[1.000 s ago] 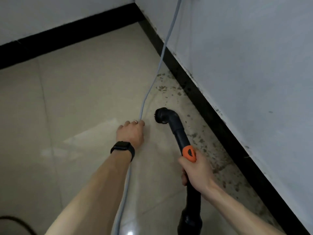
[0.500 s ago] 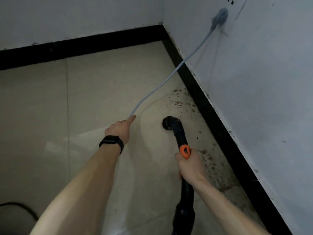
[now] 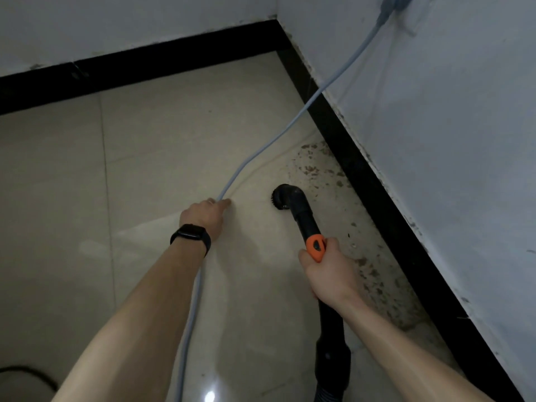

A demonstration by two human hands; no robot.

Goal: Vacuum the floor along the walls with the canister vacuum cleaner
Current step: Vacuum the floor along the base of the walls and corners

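- Here, the left hand point(image 3: 204, 217) grips the grey power cord point(image 3: 261, 149), holding it off the floor point(image 3: 159, 169); the right hand point(image 3: 327, 274) is wrapped round the black vacuum wand point(image 3: 307, 221) at its orange collar point(image 3: 316, 246).
- The brush nozzle point(image 3: 285, 197) sits low at the tile, just beside dark debris point(image 3: 313, 169) along the black baseboard point(image 3: 377, 181).
- Best practice, likely: hold the cord clear, sweep the nozzle slowly into the baseboard edge.

Right hand point(image 3: 329, 275) grips vacuum wand point(image 3: 307, 221); left hand point(image 3: 204, 214) holds cord point(image 3: 290, 123).
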